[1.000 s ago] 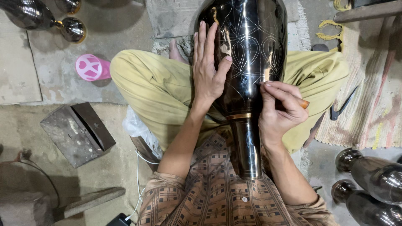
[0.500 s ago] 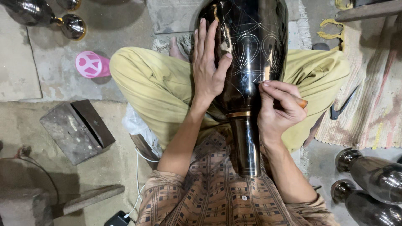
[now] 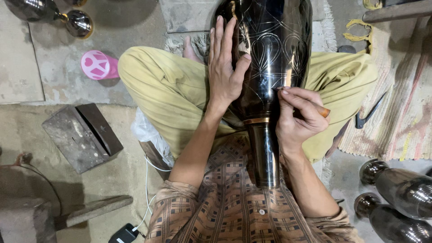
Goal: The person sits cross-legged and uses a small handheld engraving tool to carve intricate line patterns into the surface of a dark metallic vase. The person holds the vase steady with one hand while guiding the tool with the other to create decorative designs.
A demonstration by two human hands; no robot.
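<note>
Left hand (image 3: 225, 76) flat, steadying black vase (image 3: 270, 58); right hand (image 3: 297, 117) grips engraving tool (image 3: 310, 105) at its body; leaf outlines cut, lower neck still plain.

Brown plaid shirt (image 3: 238, 207) w/ short sleeves, olive-yellow trousers (image 3: 166, 90).

Between the left hand (image 3: 225, 74) and the right hand (image 3: 299, 117) the dark vase (image 3: 270, 54) fills the gap, so no way through there. Left of the left hand, past the knee, bare floor lies open up to a pink cup (image 3: 99, 65) and a grey block (image 3: 83, 135) (both well apart). Right of the right hand the rug (image 3: 400, 103) carries dark shears (image 3: 369, 114); nearer the body, two more vases (image 3: 400, 202) block that side.
</note>
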